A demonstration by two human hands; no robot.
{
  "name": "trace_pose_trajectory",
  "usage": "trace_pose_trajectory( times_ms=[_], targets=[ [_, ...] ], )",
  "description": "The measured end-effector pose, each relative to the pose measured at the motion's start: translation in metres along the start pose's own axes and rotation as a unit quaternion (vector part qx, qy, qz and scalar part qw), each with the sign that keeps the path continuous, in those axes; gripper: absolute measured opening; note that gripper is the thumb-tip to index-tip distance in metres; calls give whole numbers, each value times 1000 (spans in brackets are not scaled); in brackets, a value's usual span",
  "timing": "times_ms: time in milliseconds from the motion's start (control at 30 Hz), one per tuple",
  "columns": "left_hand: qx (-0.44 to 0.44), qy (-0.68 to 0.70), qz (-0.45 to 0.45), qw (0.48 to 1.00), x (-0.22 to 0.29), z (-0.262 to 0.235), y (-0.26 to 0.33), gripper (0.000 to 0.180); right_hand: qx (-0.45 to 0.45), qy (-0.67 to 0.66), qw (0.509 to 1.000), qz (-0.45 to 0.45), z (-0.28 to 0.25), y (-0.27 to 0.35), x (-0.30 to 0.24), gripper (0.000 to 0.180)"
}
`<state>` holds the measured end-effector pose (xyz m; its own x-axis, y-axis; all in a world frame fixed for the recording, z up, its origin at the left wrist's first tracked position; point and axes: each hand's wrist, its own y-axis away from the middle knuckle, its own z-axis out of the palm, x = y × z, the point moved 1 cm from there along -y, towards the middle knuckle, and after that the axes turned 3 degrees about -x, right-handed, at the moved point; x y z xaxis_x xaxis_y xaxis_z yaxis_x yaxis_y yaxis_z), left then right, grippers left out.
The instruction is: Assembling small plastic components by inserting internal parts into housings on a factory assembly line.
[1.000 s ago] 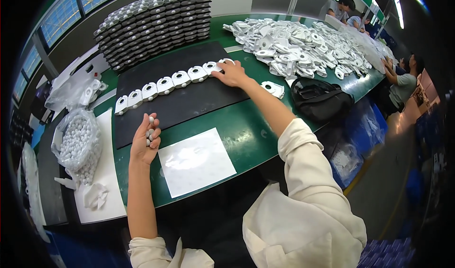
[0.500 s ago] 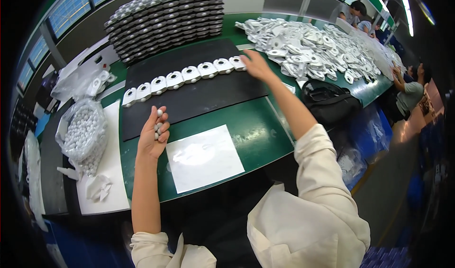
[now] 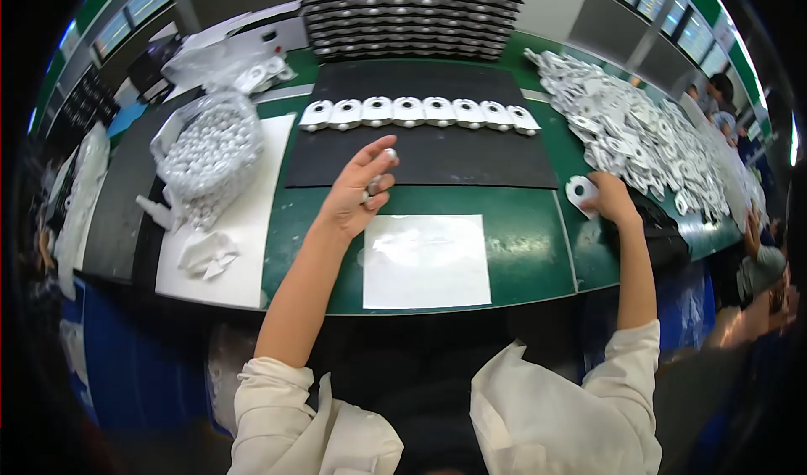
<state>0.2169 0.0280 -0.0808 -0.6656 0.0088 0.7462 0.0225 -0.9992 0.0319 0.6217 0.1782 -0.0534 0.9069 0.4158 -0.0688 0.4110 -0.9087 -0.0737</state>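
My left hand [image 3: 357,191] is raised just in front of the black mat [image 3: 420,157], its fingers curled round several small white balls [image 3: 390,154]. One ball shows at the fingertips; others sit lower in the palm. Off to the right, my right hand [image 3: 614,199] grips the edge of a white plastic part [image 3: 578,191] with a dark round hole, over the green table. Across the mat runs a row of similar white parts [image 3: 408,111], side by side, with white balls along their near edge.
A clear bag of white balls [image 3: 210,143] stands at left on a white board [image 3: 273,172]. Stacked trays [image 3: 412,17] rise behind the mat. At right lie a heap of white parts [image 3: 635,130] and a black bag [image 3: 664,231]. A white sheet [image 3: 426,261] lies in front.
My right hand has left the row's right end, come nearer and right, and taken hold of a white part. My left hand still holds balls. The view has turned right.
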Motion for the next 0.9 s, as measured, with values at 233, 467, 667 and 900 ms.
trace_pose_trajectory(
  times_ms=[233, 467, 667, 900],
  targets=[
    [34, -11, 7, 999, 2, -9, 4, 27, 89, -17, 995, -33, -25, 42, -80, 16],
    [24, -5, -16, 1000, 0, 0, 1, 27, -37, -103, 989, -96, -10, 70, -120, 26],
    [-10, -25, -11, 1000, -6, 4, 0, 32, -8, -90, 989, -115, -12, 58, -107, 36],
    [4, -57, -30, 998, -7, 6, 2, 28, -34, -63, 985, -156, -27, 59, -126, 28]
  ],
)
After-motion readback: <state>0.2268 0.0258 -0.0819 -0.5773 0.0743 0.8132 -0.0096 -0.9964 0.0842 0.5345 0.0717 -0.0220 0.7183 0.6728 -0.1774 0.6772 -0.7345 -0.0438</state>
